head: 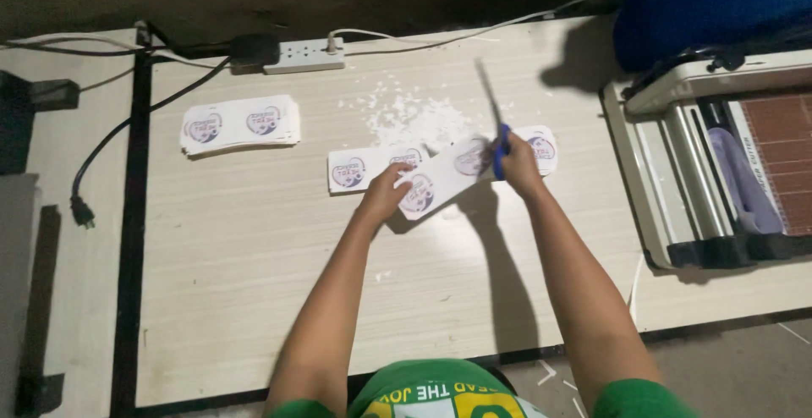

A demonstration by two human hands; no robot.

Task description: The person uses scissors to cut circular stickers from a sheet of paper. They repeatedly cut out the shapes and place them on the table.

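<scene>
The left hand (385, 191) pinches the sticker strip (444, 183), its long axis running toward two o'clock, where the right hand (516, 164) grips the blue-handled scissors (495, 122) at its far end.

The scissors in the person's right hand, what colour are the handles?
Blue. The scissors show blue handles in the right hand, seen in the head view.

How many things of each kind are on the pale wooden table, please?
Stack of white printed sticker sheets: 1
White sticker strips: 3, one on the table, one in the left hand, one by the right hand
Blue-handled scissors: 1
White power strip: 1
Grey paper cutter: 1
Total: 7
</scene>
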